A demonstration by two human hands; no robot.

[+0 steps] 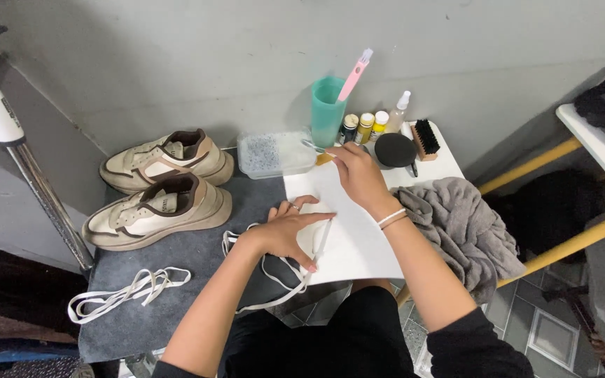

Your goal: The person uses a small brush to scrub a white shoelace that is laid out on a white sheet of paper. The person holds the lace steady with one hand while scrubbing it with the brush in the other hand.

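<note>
1. White shoelace (274, 276) lies looped on the bench (176, 308), partly under the left hand (285, 231) and running over the edge of the white board (358, 238).
2. Left hand: palm down, fingers spread flat, pressing lace end against the board; not clenched round anything.
3. Right hand (358, 175): reaching fwd to the far edge of the board, fingertips at a small metal tool (313, 147) w/ yellowish handle; can't tell if it's pinched or just touched. White bands on that wrist.
4. Just beyond right hand: clear plastic tub (274, 154), teal cup (327, 112) w/ pink toothbrush (355, 73) standing in it, 3 small bottles (365, 126), a spray bottle (397, 112), round black lid (395, 150), black bristle brush (425, 138).
5. Right of the right forearm: crumpled grey cloth (463, 224) hanging off the bench edge.
6. Left of left hand: 2 beige-and-brown sneakers (159, 189), laces out, side by side on the grey mat.
7. Nearer the body, left of the left arm: 2nd white lace (124, 294) bunched loose on the mat, well apart from both hands.
</note>
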